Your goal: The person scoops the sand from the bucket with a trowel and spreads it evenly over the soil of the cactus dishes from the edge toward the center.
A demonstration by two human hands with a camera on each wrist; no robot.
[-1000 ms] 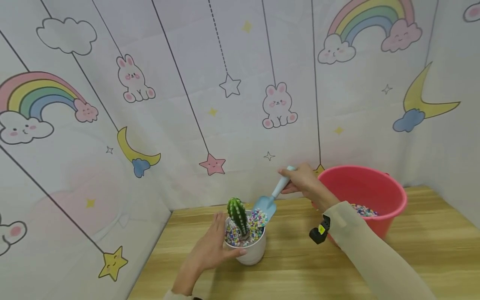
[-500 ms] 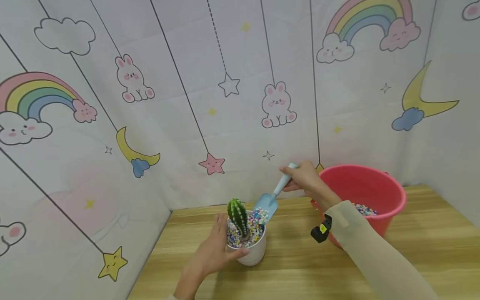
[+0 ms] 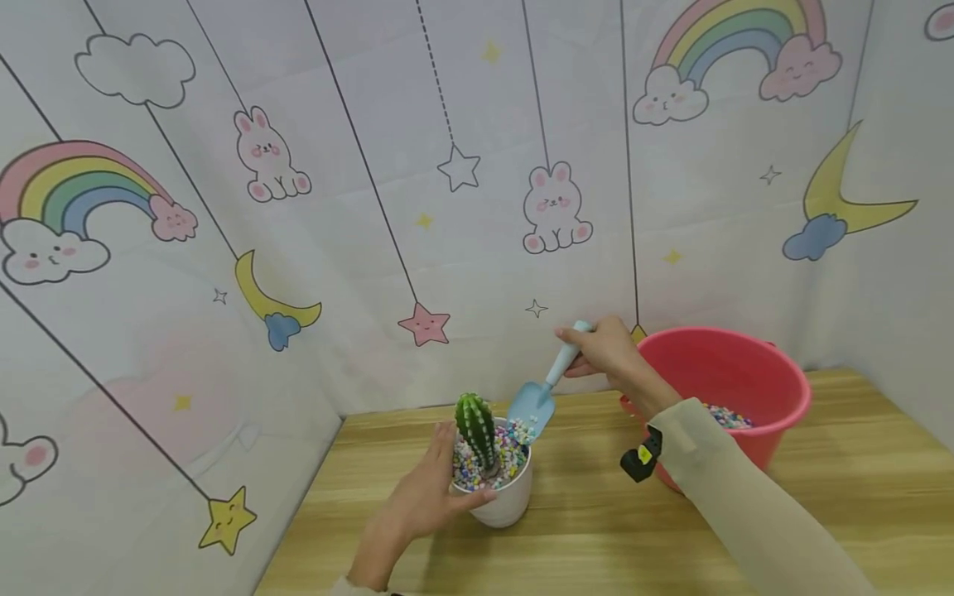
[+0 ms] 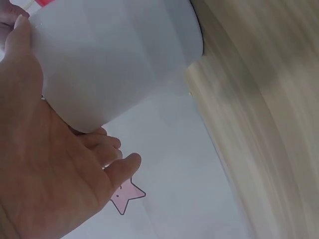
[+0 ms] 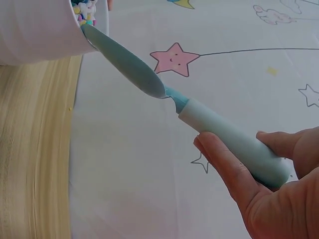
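A green cactus [image 3: 475,432] stands in a white flowerpot [image 3: 510,498] among many-coloured beads [image 3: 514,457]. My left hand [image 3: 426,490] holds the pot from the left, its thumb across the front near the rim and its fingers along the far side; in the left wrist view the palm [image 4: 55,169] lies beside the pot wall. My right hand [image 3: 609,352] grips the handle of a light-blue toy trowel [image 3: 532,404]. The trowel slants down to the left, its tip at the pot's right rim. A few pale beads lie near the tip of its blade.
A red bucket [image 3: 719,364] with more coloured beads [image 3: 729,416] in it stands to the right, behind the right forearm. Beneath is a wooden table [image 3: 581,530], with a white cloth [image 3: 358,248] of printed rabbits, stars and rainbows behind and at the left.
Beads have slid off the trowel blade into the pot, leaving only a few on it. The trowel's handle has risen slightly. The left hand stays at the pot.
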